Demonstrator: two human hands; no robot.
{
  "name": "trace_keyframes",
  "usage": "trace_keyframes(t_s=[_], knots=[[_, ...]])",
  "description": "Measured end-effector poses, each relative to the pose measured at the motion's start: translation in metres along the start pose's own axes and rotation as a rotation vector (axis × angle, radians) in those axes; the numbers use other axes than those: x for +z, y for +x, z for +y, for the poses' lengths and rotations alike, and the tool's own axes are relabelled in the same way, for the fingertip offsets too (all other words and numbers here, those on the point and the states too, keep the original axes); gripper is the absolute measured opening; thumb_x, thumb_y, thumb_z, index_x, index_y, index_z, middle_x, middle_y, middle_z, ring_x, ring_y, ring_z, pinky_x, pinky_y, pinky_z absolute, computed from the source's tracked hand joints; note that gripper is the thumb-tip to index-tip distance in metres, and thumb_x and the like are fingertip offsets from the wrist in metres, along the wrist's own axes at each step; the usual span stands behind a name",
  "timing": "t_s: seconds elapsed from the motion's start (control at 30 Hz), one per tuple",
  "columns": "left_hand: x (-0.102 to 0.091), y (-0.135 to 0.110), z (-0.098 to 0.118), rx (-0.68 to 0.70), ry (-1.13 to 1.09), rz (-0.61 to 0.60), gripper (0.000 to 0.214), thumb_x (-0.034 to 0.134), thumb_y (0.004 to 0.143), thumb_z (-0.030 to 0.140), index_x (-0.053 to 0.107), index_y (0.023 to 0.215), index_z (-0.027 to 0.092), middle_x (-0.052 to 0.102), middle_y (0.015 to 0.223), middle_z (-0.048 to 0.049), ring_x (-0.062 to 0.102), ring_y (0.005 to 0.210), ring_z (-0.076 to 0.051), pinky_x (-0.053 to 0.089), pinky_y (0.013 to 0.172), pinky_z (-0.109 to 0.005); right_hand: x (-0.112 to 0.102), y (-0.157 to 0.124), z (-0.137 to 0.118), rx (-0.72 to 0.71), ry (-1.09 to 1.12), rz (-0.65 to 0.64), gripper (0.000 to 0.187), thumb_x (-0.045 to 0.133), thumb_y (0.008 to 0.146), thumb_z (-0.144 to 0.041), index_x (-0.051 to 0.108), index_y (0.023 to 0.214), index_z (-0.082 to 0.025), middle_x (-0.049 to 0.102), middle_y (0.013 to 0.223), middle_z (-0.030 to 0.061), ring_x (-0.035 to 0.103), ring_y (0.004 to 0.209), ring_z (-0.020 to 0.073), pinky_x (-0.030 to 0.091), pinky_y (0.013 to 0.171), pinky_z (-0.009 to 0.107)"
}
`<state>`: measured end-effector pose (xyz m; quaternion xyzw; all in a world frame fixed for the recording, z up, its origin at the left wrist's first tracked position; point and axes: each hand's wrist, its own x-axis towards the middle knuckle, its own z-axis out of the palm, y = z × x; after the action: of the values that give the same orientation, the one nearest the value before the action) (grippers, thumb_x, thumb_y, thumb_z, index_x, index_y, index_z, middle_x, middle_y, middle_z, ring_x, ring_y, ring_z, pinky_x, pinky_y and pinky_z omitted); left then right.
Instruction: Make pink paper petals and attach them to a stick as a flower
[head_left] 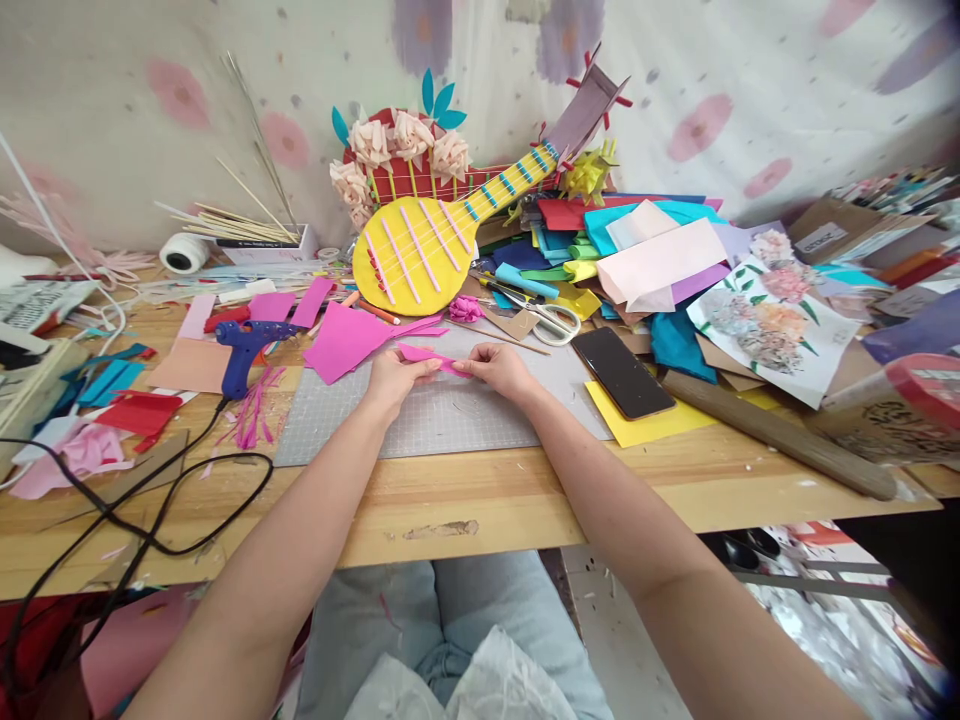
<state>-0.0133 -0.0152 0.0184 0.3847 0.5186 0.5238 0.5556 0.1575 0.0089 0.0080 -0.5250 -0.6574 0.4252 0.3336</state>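
Note:
Between both hands a small strip of magenta crepe paper (417, 352) is stretched above the grey cutting mat (450, 425). My left hand (395, 378) pinches its one end, and my right hand (501, 370) pinches the other with thumb and fingers. A larger magenta sheet (346, 340) lies on the mat's far left corner, close to my left hand. Just beyond the hands sit a curled magenta paper flower (466, 309) and a pair of scissors (555, 323) with white handles.
A yellow paper lute (412, 255) leans at the back. On the left lies a blue glue gun (251, 350) with its looping black cord (150, 540). To the right are a phone (624, 372), a wooden stick (780, 435) and heaped coloured paper (660, 265).

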Motion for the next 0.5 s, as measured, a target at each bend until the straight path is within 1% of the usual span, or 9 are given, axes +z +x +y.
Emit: trace_keyframes(t_s=[0.13,0.3,0.4,0.5], knots=[[-0.0008,0.0004,-0.0010,0.001,-0.013,0.023,0.035,0.078,0.047,0.018,0.065,0.078,0.010,0.065,0.066,-0.0024,0.062,0.062,-0.014,0.054,0.067,-0.032,-0.0058,-0.0019,0.0008,-0.086,0.068,-0.133,0.040,0.063,0.062,-0.055,0.059,0.065,-0.015,0.051,0.057,-0.0027,0.040,0.054,0.0075,0.031,0.052,0.023],[-0.0002,-0.0001,-0.0016,0.014,-0.006,0.026,0.031,0.078,0.048,0.019,0.065,0.076,0.010,0.065,0.065,-0.0019,0.061,0.061,-0.013,0.054,0.067,-0.031,-0.0053,-0.0029,0.0026,-0.136,0.102,-0.143,0.034,0.065,0.065,-0.047,0.063,0.080,-0.016,0.062,0.070,0.0008,0.051,0.063,0.0097,0.040,0.060,0.023],[0.0001,0.0002,-0.0019,0.012,-0.016,0.023,0.033,0.078,0.047,0.019,0.065,0.076,0.010,0.065,0.064,-0.0018,0.061,0.061,-0.013,0.054,0.068,-0.032,-0.0027,-0.0006,0.0054,-0.119,0.145,-0.185,0.031,0.065,0.065,-0.046,0.065,0.075,-0.016,0.065,0.070,0.0020,0.053,0.062,0.0102,0.042,0.061,0.024],[-0.0002,0.0008,-0.0022,0.014,-0.010,0.018,0.035,0.079,0.046,0.020,0.066,0.077,0.010,0.065,0.066,-0.0023,0.062,0.063,-0.013,0.054,0.068,-0.032,-0.0038,0.0013,0.0069,-0.053,0.188,-0.201,0.031,0.068,0.062,-0.045,0.066,0.071,-0.015,0.065,0.066,0.0022,0.053,0.057,0.0097,0.043,0.059,0.024]])
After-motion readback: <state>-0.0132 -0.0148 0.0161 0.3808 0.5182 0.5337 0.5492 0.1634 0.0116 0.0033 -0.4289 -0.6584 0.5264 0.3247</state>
